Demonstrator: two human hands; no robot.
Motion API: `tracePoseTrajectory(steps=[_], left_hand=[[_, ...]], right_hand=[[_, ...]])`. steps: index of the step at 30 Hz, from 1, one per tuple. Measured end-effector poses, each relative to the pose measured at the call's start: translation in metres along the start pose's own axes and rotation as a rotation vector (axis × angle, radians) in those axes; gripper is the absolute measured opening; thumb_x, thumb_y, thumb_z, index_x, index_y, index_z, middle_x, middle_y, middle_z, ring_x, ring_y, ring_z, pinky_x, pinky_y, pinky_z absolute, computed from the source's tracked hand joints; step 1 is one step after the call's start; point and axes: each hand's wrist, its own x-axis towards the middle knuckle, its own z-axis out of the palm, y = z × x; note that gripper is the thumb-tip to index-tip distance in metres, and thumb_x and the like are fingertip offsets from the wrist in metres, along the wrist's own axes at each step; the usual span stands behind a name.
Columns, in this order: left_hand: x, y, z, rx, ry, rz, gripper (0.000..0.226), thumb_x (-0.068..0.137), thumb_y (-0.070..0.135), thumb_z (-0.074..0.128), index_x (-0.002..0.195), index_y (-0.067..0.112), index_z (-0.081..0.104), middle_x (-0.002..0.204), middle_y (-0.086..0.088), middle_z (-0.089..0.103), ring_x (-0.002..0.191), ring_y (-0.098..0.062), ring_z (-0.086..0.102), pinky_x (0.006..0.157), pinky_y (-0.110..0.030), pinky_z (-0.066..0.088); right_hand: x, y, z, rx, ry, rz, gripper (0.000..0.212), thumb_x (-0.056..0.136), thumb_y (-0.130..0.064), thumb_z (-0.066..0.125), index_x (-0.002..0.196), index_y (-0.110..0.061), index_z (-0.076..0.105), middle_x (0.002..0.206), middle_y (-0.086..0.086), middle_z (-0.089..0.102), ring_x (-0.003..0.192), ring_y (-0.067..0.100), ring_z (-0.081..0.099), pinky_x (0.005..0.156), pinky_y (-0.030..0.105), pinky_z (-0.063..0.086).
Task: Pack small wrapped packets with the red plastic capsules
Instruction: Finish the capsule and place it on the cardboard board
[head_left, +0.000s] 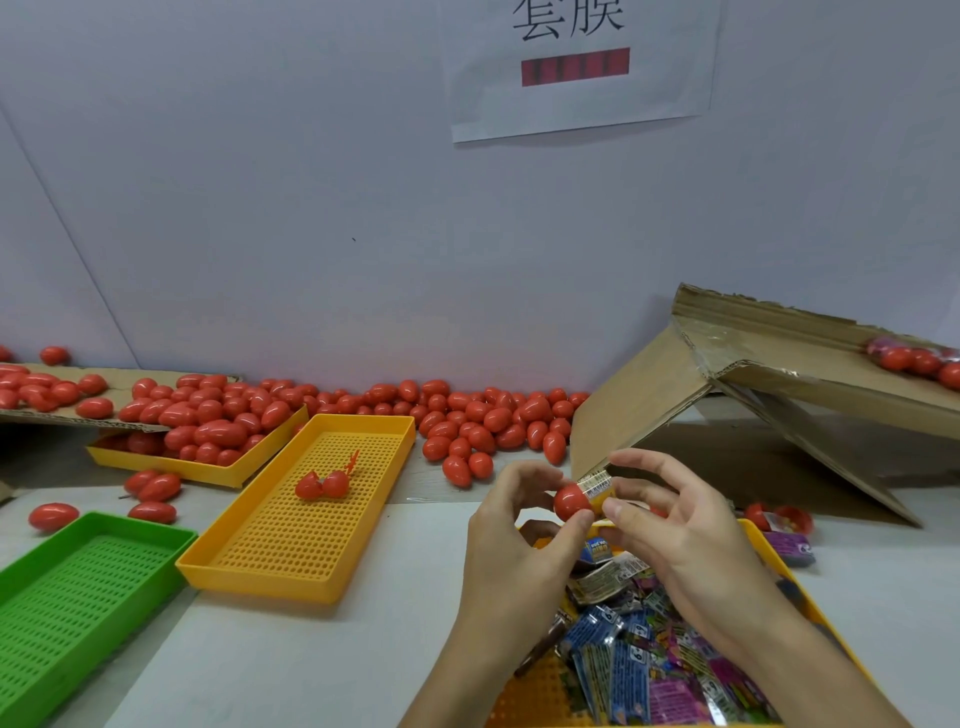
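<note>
A white paper sign (582, 67) on the wall carries two large black Chinese characters, cut off at the top edge, above a blurred red bar. The print on the packets is too small to read.

The left hand (519, 530) pinches a red capsule half (571, 501) between thumb and fingers, and the right hand (680, 525) pinches a yellow packet (597, 488) with a white printed strip, its end set against the capsule's open side; how far it sits inside is hidden by the fingers. Both hands hover close together above a yellow tray (763, 545) heaped with wrapped packets (649, 660) in blue, purple and silver; the arms cover part of the heap and the tray runs off the lower edge.

On the table (311, 665), an open capsule (322, 486) lies in a second yellow tray (306, 525) with a perforated floor, beside a green tray (78, 587) cut by the left edge. A third yellow tray (208, 467) behind holds closed capsules, and a long pile of capsules (467, 415) lies along the wall. On the right, a torn cardboard box (753, 395) leans over, with more capsules on its upper flap at the frame edge. A purple packet (789, 545) and loose capsule halves lie just beside the front tray
</note>
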Motion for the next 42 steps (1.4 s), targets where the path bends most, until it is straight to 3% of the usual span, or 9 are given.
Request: tracePoseTrajectory(steps=[10, 16, 20, 30, 42], left_hand=[[0.0007, -0.0028, -0.0008, -0.021, 0.019, 0.012, 0.040, 0.079, 0.001, 0.080, 0.104, 0.023, 0.057, 0.097, 0.017, 0.070, 0.097, -0.005, 0.066, 0.069, -0.023, 0.056], [0.0006, -0.0031, -0.0010, -0.006, 0.011, 0.019, 0.040, 0.079, 0.001, 0.080, 0.104, 0.024, 0.058, 0.098, 0.015, 0.070, 0.099, -0.007, 0.066, 0.072, -0.028, 0.059], [0.0003, -0.0032, -0.0004, -0.003, -0.005, 0.013, 0.039, 0.080, 0.002, 0.080, 0.104, 0.024, 0.058, 0.098, 0.014, 0.070, 0.101, -0.008, 0.066, 0.073, -0.030, 0.059], [0.0003, -0.0035, 0.0003, 0.024, -0.021, 0.018, 0.038, 0.080, 0.004, 0.080, 0.104, 0.024, 0.058, 0.100, 0.017, 0.070, 0.101, -0.006, 0.066, 0.073, -0.028, 0.058], [0.0005, -0.0037, 0.0006, 0.034, -0.029, 0.046, 0.038, 0.079, 0.004, 0.080, 0.103, 0.023, 0.058, 0.099, 0.017, 0.070, 0.099, -0.005, 0.066, 0.069, -0.021, 0.055]], right_hand=[[-0.0016, -0.0020, 0.0020, -0.005, -0.016, -0.029, 0.036, 0.083, 0.000, 0.073, 0.107, -0.027, 0.071, 0.101, 0.008, 0.073, 0.098, 0.027, 0.073, 0.073, 0.028, 0.059], [-0.0028, -0.0049, 0.0049, -0.003, -0.026, -0.049, 0.031, 0.067, -0.030, 0.078, 0.098, -0.027, 0.076, 0.102, 0.011, 0.073, 0.099, 0.029, 0.073, 0.079, 0.036, 0.060], [-0.0024, -0.0044, 0.0053, -0.052, 0.014, -0.068, 0.021, 0.072, -0.027, 0.074, 0.093, -0.025, 0.076, 0.098, 0.010, 0.075, 0.096, 0.027, 0.073, 0.081, 0.042, 0.060], [-0.0026, -0.0042, 0.0053, -0.107, 0.041, -0.084, 0.020, 0.070, -0.032, 0.075, 0.090, -0.030, 0.075, 0.093, 0.005, 0.075, 0.092, 0.022, 0.074, 0.073, 0.032, 0.061], [-0.0046, -0.0027, 0.0061, -0.178, 0.078, -0.083, 0.021, 0.071, -0.036, 0.074, 0.089, -0.025, 0.074, 0.090, 0.005, 0.076, 0.088, 0.021, 0.074, 0.078, 0.042, 0.062]])
